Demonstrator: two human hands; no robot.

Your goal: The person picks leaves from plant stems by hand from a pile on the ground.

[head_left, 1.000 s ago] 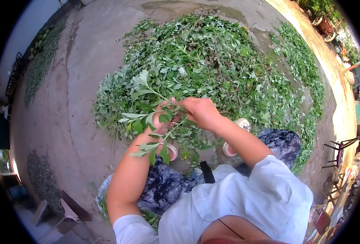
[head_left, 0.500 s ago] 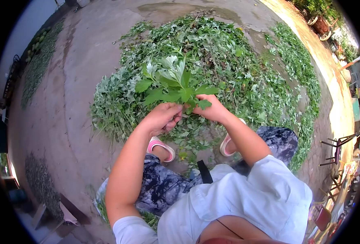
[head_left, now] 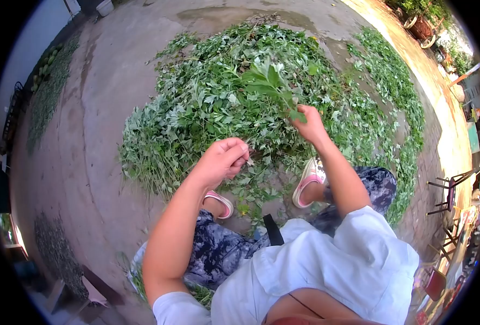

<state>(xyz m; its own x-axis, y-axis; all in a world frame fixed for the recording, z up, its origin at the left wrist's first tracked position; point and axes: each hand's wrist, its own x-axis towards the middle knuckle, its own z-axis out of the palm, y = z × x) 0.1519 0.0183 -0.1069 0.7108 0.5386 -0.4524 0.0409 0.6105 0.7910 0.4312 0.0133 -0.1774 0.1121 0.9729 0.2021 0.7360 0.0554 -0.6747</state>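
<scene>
A big heap of leafy green plants (head_left: 218,97) lies on the concrete in front of my feet. My right hand (head_left: 309,123), over the heap's right part, grips a leafy sprig (head_left: 269,84) by its lower end, its leaves pointing up and left. Near the heap's lower edge, my left hand (head_left: 226,158) is closed, thumb against curled fingers, with a small pale bit showing at the fingertips that is too small to name. The two hands are apart.
My pink and white shoes (head_left: 309,183) stand at the heap's near edge. More greens (head_left: 391,81) are spread at the right, and others (head_left: 50,97) along the left wall. Stools (head_left: 450,196) stand at the far right. Dark dried material (head_left: 58,249) lies at the lower left.
The hands were together at the sprig and have separated. My right hand has moved right and forward with the sprig; my left hand has let go of it and stayed near the same place.
</scene>
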